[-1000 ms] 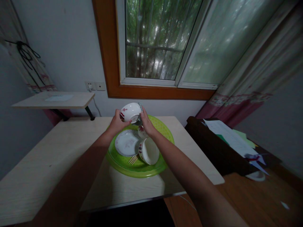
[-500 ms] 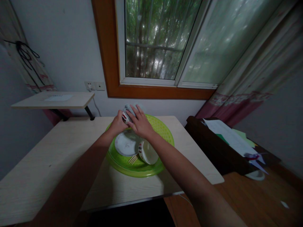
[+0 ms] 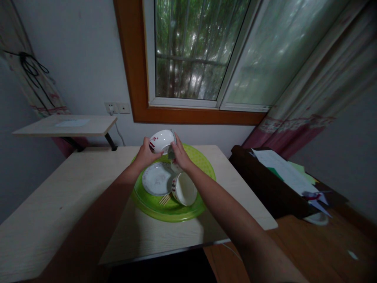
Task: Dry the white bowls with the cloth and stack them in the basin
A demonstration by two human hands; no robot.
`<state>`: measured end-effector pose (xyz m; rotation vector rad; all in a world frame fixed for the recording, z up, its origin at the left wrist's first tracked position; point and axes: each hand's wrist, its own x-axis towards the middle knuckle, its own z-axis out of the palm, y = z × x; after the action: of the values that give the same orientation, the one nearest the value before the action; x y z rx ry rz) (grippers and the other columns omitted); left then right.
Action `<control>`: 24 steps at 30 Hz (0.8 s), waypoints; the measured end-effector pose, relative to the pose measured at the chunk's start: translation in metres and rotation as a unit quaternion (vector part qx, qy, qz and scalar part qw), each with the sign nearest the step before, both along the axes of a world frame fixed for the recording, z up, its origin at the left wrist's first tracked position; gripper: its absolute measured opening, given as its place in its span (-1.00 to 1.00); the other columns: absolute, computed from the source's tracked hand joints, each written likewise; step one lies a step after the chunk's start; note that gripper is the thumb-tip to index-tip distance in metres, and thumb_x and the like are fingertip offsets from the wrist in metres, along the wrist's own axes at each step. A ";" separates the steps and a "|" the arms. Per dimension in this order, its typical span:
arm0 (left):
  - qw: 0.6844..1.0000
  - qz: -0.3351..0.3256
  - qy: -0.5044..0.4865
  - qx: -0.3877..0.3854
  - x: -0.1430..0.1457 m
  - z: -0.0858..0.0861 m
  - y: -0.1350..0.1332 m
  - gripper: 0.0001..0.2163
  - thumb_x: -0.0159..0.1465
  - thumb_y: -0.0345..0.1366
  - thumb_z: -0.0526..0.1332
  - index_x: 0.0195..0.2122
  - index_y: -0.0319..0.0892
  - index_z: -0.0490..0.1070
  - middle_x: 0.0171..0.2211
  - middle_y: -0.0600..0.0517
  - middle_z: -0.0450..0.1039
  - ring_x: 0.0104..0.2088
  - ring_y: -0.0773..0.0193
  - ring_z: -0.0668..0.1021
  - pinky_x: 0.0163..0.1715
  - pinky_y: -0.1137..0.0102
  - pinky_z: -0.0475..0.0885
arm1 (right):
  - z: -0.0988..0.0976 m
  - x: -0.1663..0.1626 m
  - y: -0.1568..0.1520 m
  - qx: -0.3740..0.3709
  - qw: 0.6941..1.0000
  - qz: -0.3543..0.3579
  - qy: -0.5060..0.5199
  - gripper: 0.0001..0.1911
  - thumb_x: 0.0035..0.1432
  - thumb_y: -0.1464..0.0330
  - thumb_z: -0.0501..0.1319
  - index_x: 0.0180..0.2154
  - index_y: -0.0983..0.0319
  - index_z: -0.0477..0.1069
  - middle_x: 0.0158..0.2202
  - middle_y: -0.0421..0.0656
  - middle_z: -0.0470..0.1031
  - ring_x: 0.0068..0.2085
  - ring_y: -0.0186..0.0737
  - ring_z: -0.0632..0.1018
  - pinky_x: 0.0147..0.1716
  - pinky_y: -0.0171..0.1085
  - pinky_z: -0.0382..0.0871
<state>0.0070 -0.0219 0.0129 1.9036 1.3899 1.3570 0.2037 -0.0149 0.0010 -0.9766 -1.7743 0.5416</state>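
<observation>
- A white bowl (image 3: 161,140) is held tipped above the green tray (image 3: 203,173) — left hand (image 3: 145,155) with fingers clasped on its rim.
- The right hand (image 3: 179,155) was laid flat over the bowl with a cloth half a second ago; now its fingers pinch the cloth (image 3: 171,152) at the bowl's underside, so the wiping has moved on.
- In the tray lie a plate (image 3: 156,179), a second bowl (image 3: 185,188) on its side and chopsticks (image 3: 165,199).
- The tray sits on a pale bench (image 3: 73,188) — window (image 3: 188,51) and curtain (image 3: 309,90) lie beyond.

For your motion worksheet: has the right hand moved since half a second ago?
Yes. The right hand has come off the top of the white bowl to its right side, judged against the green basin.
</observation>
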 end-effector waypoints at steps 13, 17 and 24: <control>0.998 -0.030 0.048 0.008 0.000 -0.004 -0.002 -0.50 -0.03 -0.21 0.43 -0.23 -0.07 0.10 -0.38 0.07 0.44 -0.44 0.26 0.50 -0.45 0.39 0.33 | 0.028 -0.011 -0.030 0.193 0.938 0.000 -0.288 -0.46 0.44 0.08 0.03 0.37 -0.02 0.19 0.52 -0.22 -0.13 0.52 0.05 -0.19 0.45 0.22 -0.11; 0.999 -0.021 0.042 0.001 0.001 -0.004 0.000 -0.51 -0.02 -0.19 0.42 -0.22 -0.07 0.10 -0.37 0.07 0.44 -0.42 0.27 0.51 -0.44 0.41 0.33 | 0.026 -0.010 -0.027 0.187 0.947 0.000 -0.261 -0.46 0.47 0.10 -0.05 0.39 0.02 0.16 0.52 -0.19 -0.11 0.52 0.00 -0.15 0.45 0.18 -0.09; 1.000 0.007 -0.016 -0.010 -0.001 -0.002 0.003 -0.43 -0.05 -0.10 0.44 -0.19 -0.06 0.07 -0.29 0.06 0.44 -0.34 0.25 0.54 -0.40 0.42 0.40 | 0.007 0.005 -0.003 0.082 0.990 -0.017 -0.110 -0.29 0.44 -0.05 -0.16 0.47 0.08 -0.11 0.49 -0.06 0.01 0.48 -0.07 0.07 0.43 0.12 0.00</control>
<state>0.0060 -0.0185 0.0105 1.8548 1.3997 1.3688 0.2086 -0.0176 0.0080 -0.9784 -1.9608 0.2690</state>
